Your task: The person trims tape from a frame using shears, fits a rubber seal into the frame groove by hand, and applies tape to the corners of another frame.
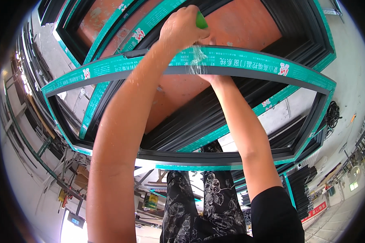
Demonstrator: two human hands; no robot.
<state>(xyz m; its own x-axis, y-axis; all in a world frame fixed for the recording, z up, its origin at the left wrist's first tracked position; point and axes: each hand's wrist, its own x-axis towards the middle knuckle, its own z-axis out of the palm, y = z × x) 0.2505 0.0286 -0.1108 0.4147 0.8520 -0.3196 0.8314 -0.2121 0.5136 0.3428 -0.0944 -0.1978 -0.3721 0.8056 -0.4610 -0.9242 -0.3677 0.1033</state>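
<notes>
A dark window frame (186,156) with green printed film on its edges stands tilted before me. At the middle of its far rail (247,59), my left hand (182,27) is closed round a small green object (200,20) whose kind I cannot make out. Whitish streaks and specks (198,60) scatter just below that hand; whether shavings or liquid, I cannot tell. My right hand (210,77) reaches through the frame opening to the same rail. The rail hides most of its fingers, so their grip does not show.
More green-filmed frames (158,18) lie beyond and beneath this one, around worn reddish board (243,22). Long dark bars and strips (32,97) line the left side. A coiled black cable (332,114) lies at right, and dark profiles (300,190) are stacked at lower right.
</notes>
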